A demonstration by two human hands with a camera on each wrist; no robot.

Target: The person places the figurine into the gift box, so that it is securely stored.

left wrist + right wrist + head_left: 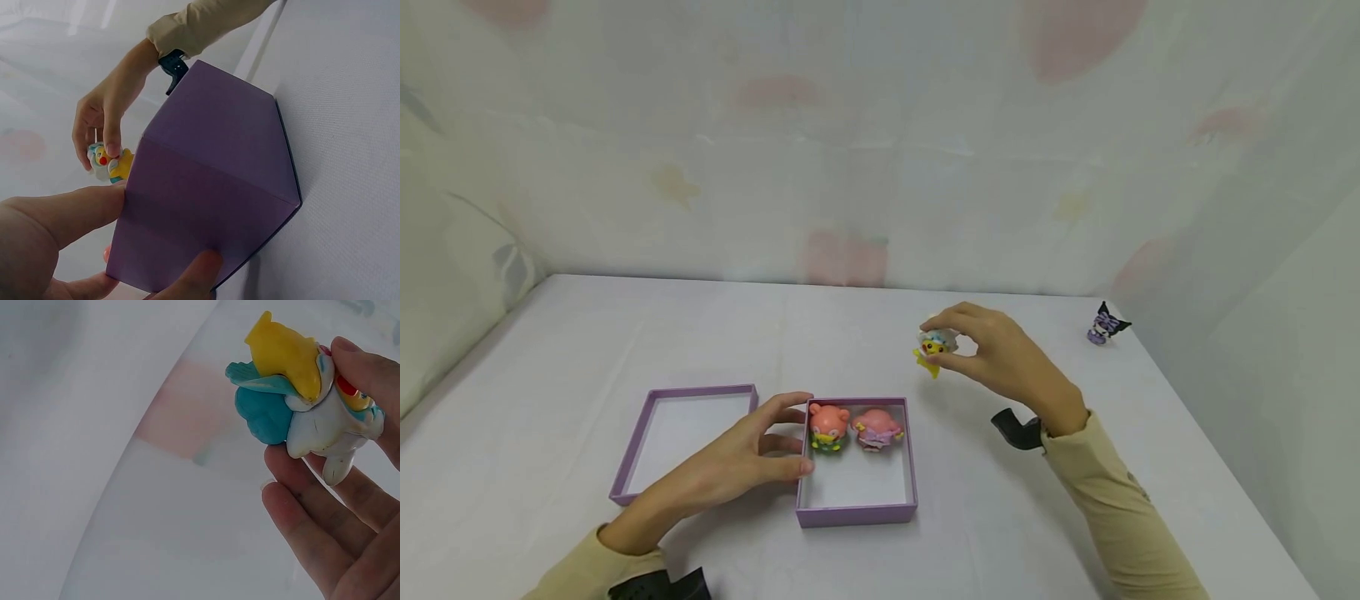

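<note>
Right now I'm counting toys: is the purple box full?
Not full. The purple box holds two figures along its far wall; bare floor nearer.

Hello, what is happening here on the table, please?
A person's right hand pinches a small yellow-and-white figurine above the table. The left hand grips the side of a purple box holding two pink figurines. The box lid lies open beside it. A purple figurine stands apart at the far right.

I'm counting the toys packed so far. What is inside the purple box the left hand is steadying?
The purple box holds two figurines at its far end: an orange one and a pink one. The left hand grips its left wall, and the near wall hides a strip of floor.
</note>
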